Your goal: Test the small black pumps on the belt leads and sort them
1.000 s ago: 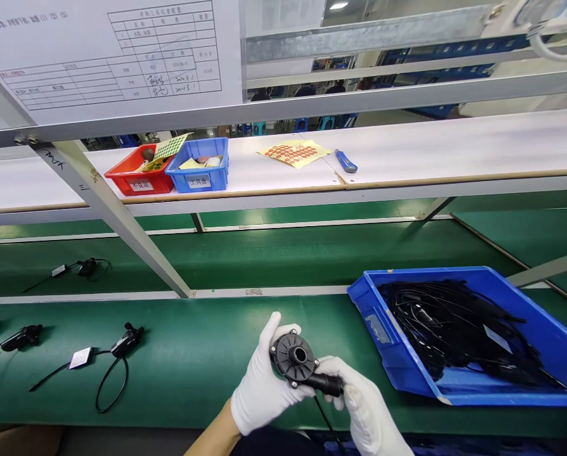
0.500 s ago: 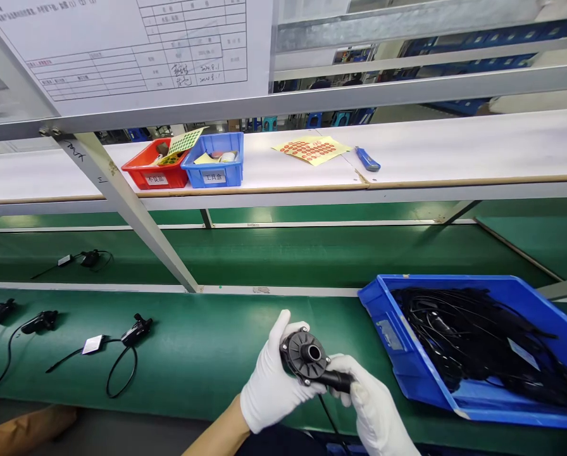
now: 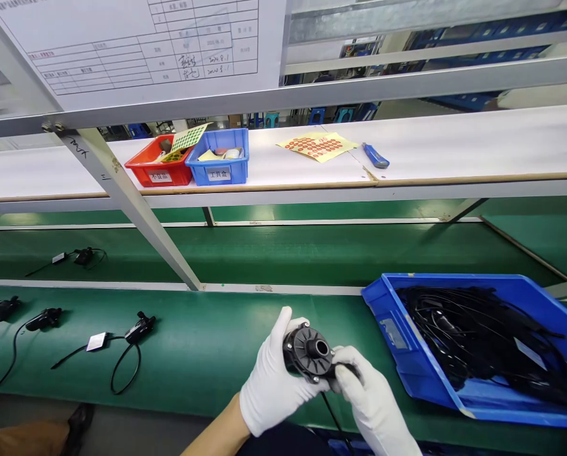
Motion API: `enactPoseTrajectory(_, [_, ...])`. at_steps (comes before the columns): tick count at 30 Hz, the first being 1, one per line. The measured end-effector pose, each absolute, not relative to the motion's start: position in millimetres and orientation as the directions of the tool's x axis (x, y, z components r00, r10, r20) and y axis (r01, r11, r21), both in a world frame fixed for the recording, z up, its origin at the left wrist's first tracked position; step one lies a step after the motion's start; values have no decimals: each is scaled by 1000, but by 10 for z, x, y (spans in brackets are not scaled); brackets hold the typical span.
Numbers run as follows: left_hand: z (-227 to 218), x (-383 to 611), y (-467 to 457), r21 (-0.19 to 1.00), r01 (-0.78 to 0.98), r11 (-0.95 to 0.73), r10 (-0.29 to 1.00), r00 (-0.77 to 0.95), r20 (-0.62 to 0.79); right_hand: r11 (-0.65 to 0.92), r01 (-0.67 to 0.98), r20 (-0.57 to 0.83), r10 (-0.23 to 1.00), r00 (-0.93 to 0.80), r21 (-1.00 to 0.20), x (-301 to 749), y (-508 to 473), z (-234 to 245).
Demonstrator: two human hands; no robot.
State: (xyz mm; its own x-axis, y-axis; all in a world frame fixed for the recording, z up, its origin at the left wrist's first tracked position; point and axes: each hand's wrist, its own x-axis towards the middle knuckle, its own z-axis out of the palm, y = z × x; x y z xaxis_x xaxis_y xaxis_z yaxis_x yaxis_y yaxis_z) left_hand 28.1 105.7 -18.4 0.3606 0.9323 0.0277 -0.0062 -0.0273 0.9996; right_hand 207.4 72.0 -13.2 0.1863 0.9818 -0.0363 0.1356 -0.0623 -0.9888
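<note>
Both my hands wear white gloves and hold a small black pump [image 3: 310, 350] with a round ribbed face and a centre hole, just above the near edge of the green belt [image 3: 207, 342]. My left hand [image 3: 269, 383] wraps round the pump's body from the left, thumb up beside its rim. My right hand [image 3: 371, 405] grips the pump's side spout, fingers closed over it. A black cable [image 3: 333, 421] hangs down from the pump between my hands.
A blue bin [image 3: 397, 329] of tangled black cables sits on the belt at the right. Several finished pumps with cables [image 3: 131, 335] lie on the belt at left. On the white shelf stand a red bin [image 3: 157, 171], a blue bin [image 3: 219, 168], a sticker sheet [image 3: 316, 145] and a blue knife [image 3: 376, 156].
My right hand has slid up over the spout toward the pump's face, covering more of it. The view has shifted slightly, with things drifting right.
</note>
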Motion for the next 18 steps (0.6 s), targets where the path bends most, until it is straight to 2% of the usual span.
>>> enactPoseTrajectory(2, [-102, 153, 1137, 999, -28, 35, 897, 441, -19, -167, -36, -171, 962, 212, -985, 2049, 789, -59])
enactPoseTrajectory(4, [-42, -4, 1241, 994, -65, 91, 874, 483, -48, -296, -290, -359, 912, 196, -910, 2040, 884, 6])
enactPoseTrajectory(6, [-12, -145, 1336, 991, -96, 92, 901, 432, -41, -383, -470, -496, 857, 140, -795, 2050, 985, 52])
enactPoseTrajectory(7, [-6, -196, 1369, 991, -100, 86, 923, 383, -42, -405, -492, -520, 846, 118, -771, 2060, 1030, 67])
enactPoseTrajectory(10, [11, -235, 1377, 992, -69, 102, 954, 289, -78, -440, -472, -538, 838, 90, -764, 2085, 1117, 100])
enactPoseTrajectory(14, [73, -52, 1227, 991, 0, 131, 943, 308, -124, -453, -424, -528, 846, 72, -784, 2036, 1153, 146])
enactPoseTrajectory(16, [109, 73, 1155, 986, 58, 158, 942, 291, -168, -431, -337, -487, 868, 99, -837, 1968, 1160, 173])
enactPoseTrajectory(18, [124, 166, 1124, 971, 91, 223, 937, 256, -239, -376, -179, -402, 905, 139, -909, 1891, 1166, 208])
